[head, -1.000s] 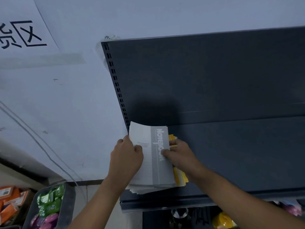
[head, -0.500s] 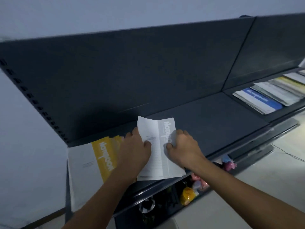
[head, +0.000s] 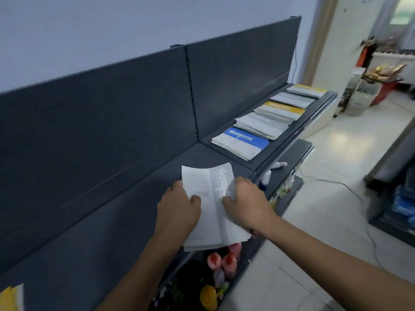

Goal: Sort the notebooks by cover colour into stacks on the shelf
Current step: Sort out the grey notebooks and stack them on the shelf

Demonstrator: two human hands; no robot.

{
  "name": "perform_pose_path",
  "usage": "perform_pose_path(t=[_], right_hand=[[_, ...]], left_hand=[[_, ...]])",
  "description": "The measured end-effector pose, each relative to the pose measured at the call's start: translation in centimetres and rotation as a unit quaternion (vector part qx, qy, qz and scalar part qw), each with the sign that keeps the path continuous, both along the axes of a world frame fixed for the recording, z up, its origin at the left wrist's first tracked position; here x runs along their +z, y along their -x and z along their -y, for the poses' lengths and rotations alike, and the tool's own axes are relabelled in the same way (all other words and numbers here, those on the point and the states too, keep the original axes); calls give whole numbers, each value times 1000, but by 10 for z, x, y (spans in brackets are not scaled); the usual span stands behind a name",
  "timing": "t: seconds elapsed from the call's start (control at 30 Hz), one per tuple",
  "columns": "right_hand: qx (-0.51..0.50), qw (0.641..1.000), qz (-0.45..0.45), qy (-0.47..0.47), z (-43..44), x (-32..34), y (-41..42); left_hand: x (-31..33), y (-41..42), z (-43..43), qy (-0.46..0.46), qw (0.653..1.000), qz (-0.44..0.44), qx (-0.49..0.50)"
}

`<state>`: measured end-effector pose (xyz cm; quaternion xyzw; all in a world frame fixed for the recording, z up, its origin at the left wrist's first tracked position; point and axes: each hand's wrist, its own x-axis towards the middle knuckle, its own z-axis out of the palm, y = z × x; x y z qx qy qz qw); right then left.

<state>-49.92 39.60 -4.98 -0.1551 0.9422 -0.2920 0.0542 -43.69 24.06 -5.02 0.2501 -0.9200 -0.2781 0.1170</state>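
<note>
A small stack of grey-banded notebooks (head: 207,209) is held over the front edge of the dark shelf (head: 112,209). My left hand (head: 178,209) grips its left side and my right hand (head: 243,204) grips its right side over the grey band. Farther right on the shelf lie a blue-banded stack (head: 241,142), a grey stack (head: 261,125), a yellow-banded stack (head: 280,110), another grey stack (head: 292,99) and a further yellow one (head: 307,89). A yellow-banded notebook (head: 11,297) shows at the bottom left corner.
The shelf's dark back panel (head: 134,97) rises behind the notebooks. A lower shelf holds pink bottles (head: 226,261) and a yellow object (head: 207,296). Tiled floor (head: 325,187) with a cable lies to the right, and boxes stand near a doorway (head: 363,95).
Both hands have carried the grey stack to the right along the shelf, away from the yellow stack at the left end. The view has swung right, revealing more stacks.
</note>
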Motion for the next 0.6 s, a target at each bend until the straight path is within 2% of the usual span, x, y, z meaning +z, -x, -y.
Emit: perform_pose_path(t=[0.27, 0.6], right_hand=[[-80, 997, -5, 4, -93, 4, 80], [-169, 985, 8, -21, -165, 11, 173]], left_hand=[[7, 102, -88, -11, 998, 2, -65], [4, 232, -158, 7, 986, 6, -167]])
